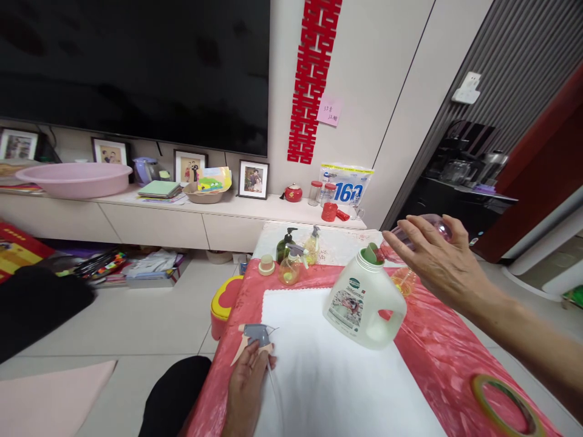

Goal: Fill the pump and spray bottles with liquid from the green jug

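My left hand [248, 379] is closed on a grey and peach trigger spray head [255, 334], whose thin clear tube trails down over the white mat. My right hand [432, 258] grips a clear pinkish bottle [437, 226], tipped on its side, with its neck at the green mouth [372, 254] of a large pale green detergent jug [353, 306]. The fingers partly cover the bottle. Whether it touches the jug's mouth, I cannot tell. Upright on the white mat [310, 364], the jug has its handle facing right.
Behind the mat are a green pump bottle [285, 246], two spray bottles and a pale cap [266, 264]. An orange-tinted bottle [405, 280] stands behind the jug. A tape roll [505, 403] lies front right on the red table cover [449, 340]. A yellow-topped stool [226, 297] is left.
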Motion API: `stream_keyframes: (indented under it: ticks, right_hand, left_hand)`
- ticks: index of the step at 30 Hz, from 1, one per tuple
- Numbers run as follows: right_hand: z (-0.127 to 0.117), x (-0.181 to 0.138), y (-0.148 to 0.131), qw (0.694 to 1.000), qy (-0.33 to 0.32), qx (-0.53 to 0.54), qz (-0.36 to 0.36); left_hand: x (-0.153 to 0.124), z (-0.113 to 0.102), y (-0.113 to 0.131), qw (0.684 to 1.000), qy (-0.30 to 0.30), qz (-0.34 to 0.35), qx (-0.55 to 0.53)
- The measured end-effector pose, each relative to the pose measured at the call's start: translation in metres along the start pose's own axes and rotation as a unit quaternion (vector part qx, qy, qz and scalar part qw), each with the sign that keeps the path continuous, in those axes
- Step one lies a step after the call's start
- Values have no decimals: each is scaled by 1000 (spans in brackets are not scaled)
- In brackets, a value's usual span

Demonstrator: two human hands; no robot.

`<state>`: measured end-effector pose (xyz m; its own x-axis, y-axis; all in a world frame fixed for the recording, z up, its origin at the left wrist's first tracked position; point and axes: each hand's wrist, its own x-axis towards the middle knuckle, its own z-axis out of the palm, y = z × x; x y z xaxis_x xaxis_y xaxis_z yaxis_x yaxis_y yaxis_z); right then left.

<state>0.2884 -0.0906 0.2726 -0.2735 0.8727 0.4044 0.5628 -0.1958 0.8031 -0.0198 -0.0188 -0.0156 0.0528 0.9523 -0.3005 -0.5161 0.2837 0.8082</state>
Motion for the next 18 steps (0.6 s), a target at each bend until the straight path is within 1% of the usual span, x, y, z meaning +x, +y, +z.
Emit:
stream_keyframes:
  ticks: [9, 14, 18]
  right_hand:
    - [-1, 6, 2, 998, 19, -51, -36]
    - [-5, 9, 0, 997, 32, -49, -48]
    - [-6, 8, 0, 997, 27, -53, -47]
  left_hand:
    - [0, 0, 2, 1000, -10, -7, -2]
    - [3, -3, 0, 1000, -24, -8, 11]
    - [6, -6, -5, 1000, -26, -5, 6]
